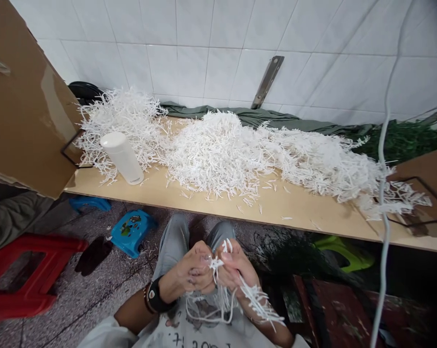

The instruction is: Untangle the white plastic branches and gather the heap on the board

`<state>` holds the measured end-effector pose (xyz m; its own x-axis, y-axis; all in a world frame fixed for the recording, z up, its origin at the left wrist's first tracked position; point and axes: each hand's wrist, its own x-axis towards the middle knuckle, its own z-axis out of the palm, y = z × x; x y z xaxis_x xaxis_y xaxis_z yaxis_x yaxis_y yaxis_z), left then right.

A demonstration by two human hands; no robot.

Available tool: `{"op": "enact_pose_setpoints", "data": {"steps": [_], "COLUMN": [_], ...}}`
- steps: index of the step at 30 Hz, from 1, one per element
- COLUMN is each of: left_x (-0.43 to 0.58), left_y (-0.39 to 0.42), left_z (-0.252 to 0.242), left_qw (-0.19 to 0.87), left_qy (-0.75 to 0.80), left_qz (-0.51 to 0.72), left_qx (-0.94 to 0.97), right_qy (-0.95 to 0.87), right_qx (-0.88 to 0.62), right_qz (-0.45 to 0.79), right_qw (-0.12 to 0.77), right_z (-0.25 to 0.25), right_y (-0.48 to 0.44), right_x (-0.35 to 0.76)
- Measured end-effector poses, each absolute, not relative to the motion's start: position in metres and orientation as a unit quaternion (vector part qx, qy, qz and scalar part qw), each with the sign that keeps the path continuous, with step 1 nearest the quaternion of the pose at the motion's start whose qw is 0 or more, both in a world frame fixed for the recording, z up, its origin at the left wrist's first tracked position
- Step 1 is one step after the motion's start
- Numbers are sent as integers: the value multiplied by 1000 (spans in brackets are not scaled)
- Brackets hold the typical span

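Above my lap, my left hand (196, 269) and my right hand (239, 267) are close together with fingers pinched. Between them is a small white branched plastic sprig (215, 263), gripped by my left fingertips. My right hand holds a bunch of white plastic sprigs (259, 303); it runs out past my right wrist, and one tip pokes up by the thumb. Thin white stems hang below both hands in front of my shirt. On the table ahead lies a large heap of loose white sprigs (214, 154).
A white bottle (122, 157) stands on the wooden table (298, 208), with another white pile (120, 113) behind it. More white sprigs (313, 157) spread right. A grey cable (384, 193) hangs at right. Cardboard (26, 96) rises at left; blue (131, 231) and red stools (26, 278) stand below.
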<state>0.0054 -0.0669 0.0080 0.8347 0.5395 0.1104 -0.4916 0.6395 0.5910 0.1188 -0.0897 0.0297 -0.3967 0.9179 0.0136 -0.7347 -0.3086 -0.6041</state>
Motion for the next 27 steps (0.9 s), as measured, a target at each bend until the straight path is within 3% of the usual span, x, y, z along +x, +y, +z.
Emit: {"op": "enact_pose_setpoints", "data": {"steps": [10, 15, 20, 24, 27], "left_x": [4, -1, -20, -29, -26], "left_y": [-74, -66, -33, -3, 11], "left_z": [11, 16, 41, 54, 55], "left_qw": [888, 787, 691, 553, 550], "left_qy": [-5, 27, 164, 290, 303], "left_qz": [390, 521, 506, 465, 463], "left_qx": [243, 330, 489, 628, 625], "right_qy": [-228, -201, -335, -373, -389], "right_qx": [10, 133, -67, -263, -328], "right_qz": [808, 742, 653, 553, 518], "right_qw": [543, 626, 676, 697, 687], "right_z": [37, 43, 48, 45, 38], "right_y": [-87, -74, -74, -77, -76], "right_x": [116, 112, 119, 132, 138]}}
